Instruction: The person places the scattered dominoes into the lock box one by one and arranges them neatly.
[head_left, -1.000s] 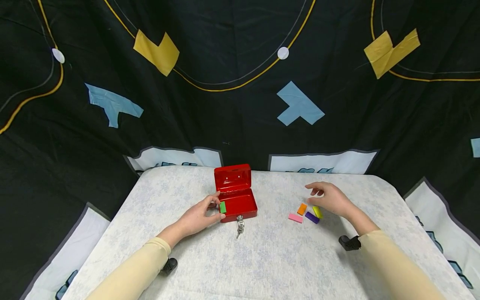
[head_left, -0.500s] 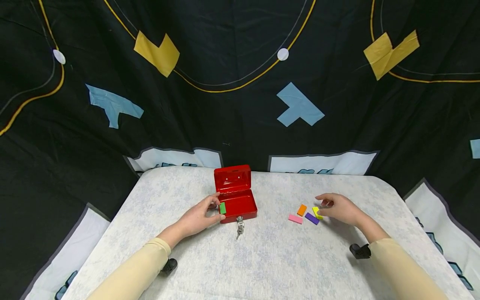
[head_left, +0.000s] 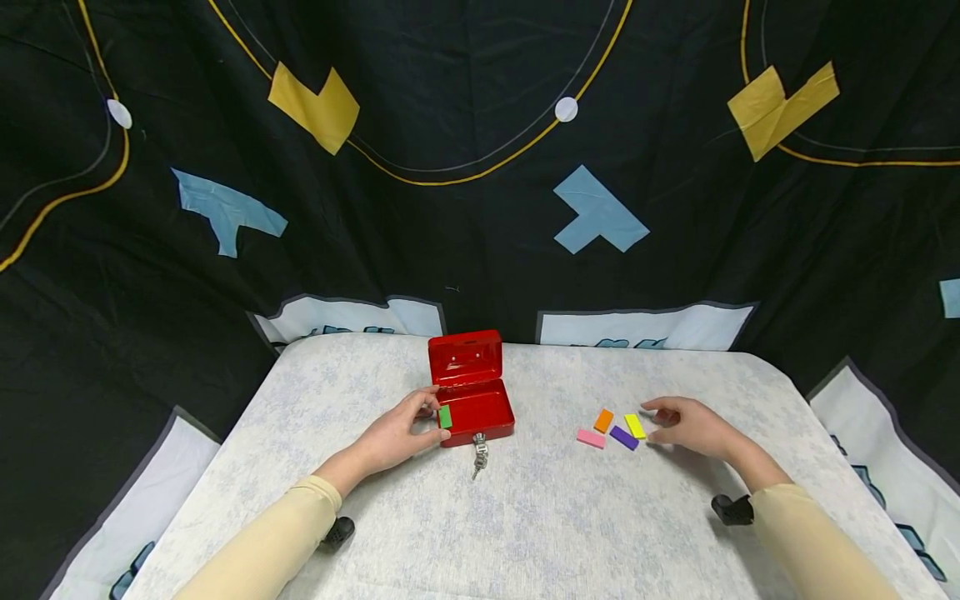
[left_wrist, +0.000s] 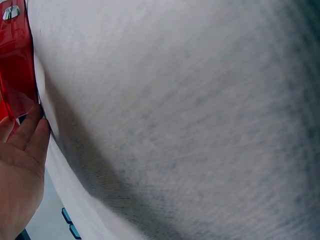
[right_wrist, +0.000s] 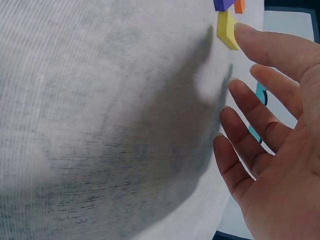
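Observation:
A small red metal cash box (head_left: 480,410) stands with its lid (head_left: 467,357) raised and a keyed lock with hanging keys (head_left: 480,454) at its front. My left hand (head_left: 393,429) rests at the box's left side, fingers fairly straight and thumb by the front corner. Inside the box, near that side, lies a green block (head_left: 446,417). My right hand (head_left: 693,429) hovers just right of a yellow block (head_left: 634,427), fingers loosely bent and nothing held. In the right wrist view the thumb tip appears near the yellow block (right_wrist: 227,31); whether it touches cannot be told.
Beside the yellow block lie an orange block (head_left: 603,421), a purple block (head_left: 624,437) and a pink block (head_left: 591,438). All rest on a pale patterned tablecloth (head_left: 540,517). A dark curtain (head_left: 480,250) hangs behind the table.
My right hand has moved right and toward me, from above the blocks to beside the yellow one, which shows fully now. The left hand and the box have stayed put.

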